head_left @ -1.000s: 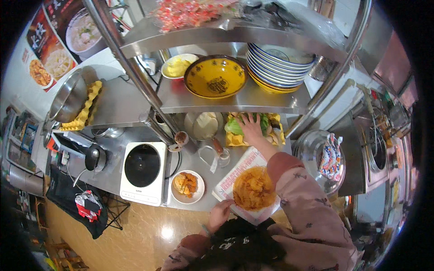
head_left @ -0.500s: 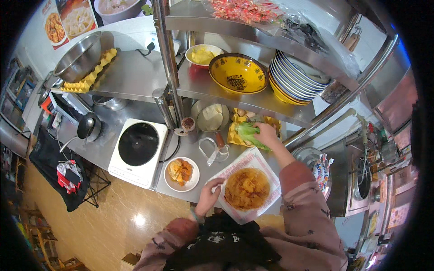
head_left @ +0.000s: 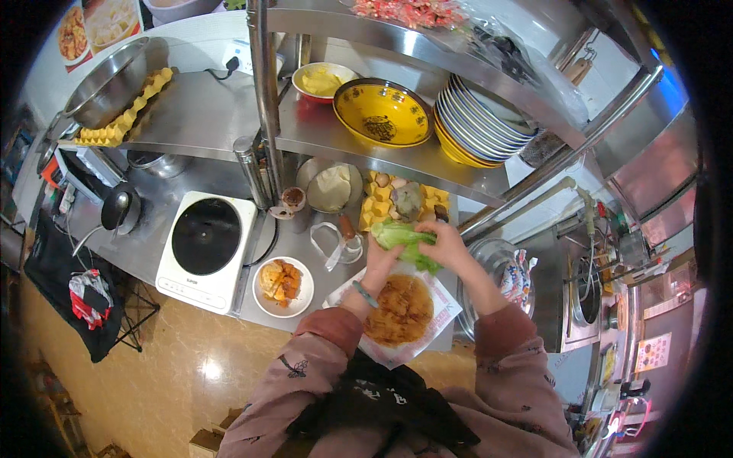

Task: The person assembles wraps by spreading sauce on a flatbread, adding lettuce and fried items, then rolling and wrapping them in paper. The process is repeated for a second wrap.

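Green lettuce leaves point(head_left: 406, 235) are stretched between my two hands over the far edge of a pancake. My left hand point(head_left: 380, 258) grips their left end, its fingers partly hidden by the leaves. The right end is pinched in my right hand point(head_left: 443, 243). Below lies the round, browned pancake point(head_left: 400, 311), smeared with sauce, on a sheet of printed paper point(head_left: 446, 311). Just beyond the hands is a yellow egg tray point(head_left: 372, 208), with eggs and a greyish-green roundish thing point(head_left: 407, 200) in it.
Left of the paper stand a white bowl point(head_left: 258, 299) of orange-brown food and an induction cooker point(head_left: 187, 288) with a black round plate. A sauce jar point(head_left: 293, 204) and a metal pan point(head_left: 309, 172) stand behind. Overhead, a steel shelf point(head_left: 313, 137) carries bowls and stacked plates point(head_left: 481, 126).
The lettuce has come from the egg tray toward the pancake in my right hand. My left hand has left the paper's edge and taken hold of the lettuce too. The view has shifted slightly.
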A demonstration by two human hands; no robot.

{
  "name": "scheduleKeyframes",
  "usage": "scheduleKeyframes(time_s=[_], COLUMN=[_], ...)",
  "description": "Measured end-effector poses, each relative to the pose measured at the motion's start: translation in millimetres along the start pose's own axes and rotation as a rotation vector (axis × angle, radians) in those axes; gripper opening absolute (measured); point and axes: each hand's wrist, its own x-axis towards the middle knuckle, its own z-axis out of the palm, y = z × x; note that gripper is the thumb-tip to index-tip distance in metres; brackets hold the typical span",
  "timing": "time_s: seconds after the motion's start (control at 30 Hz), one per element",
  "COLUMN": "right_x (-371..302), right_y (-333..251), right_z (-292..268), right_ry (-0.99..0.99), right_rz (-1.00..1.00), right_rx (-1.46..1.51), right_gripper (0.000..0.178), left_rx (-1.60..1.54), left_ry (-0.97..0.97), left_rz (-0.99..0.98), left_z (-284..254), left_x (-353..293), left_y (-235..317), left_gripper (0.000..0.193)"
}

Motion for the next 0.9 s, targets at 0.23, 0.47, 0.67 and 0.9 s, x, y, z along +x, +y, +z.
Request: scheduleKeyframes(time_s=[0.23,0.47,0.67,0.9], right_x=[-35,-44,-50,-58], right_y=[-8,-14,-6,27], right_z=[4,9,15,-2], right_ry=[0.028,0.166,0.120,-0.031], right_rz=[-0.015,-0.064,-0.047,-0.105], right_rx=[-0.166,-0.497,-0.476,-0.145], right_gripper=[0.048,0.038,0.027,0.015], left_rx=[0.232,0.850,1.177,1.057], left_ry=[-0.106,-0.163,-0.250,-0.598], left_rz=[0.124,0.281,0.195,0.259], left_z=[3,13,22,6], left_x=[-2,-8,-19,-3], left_y=[-6,14,33,32], left_gripper=[0.057,0.069,0.075,0.072])
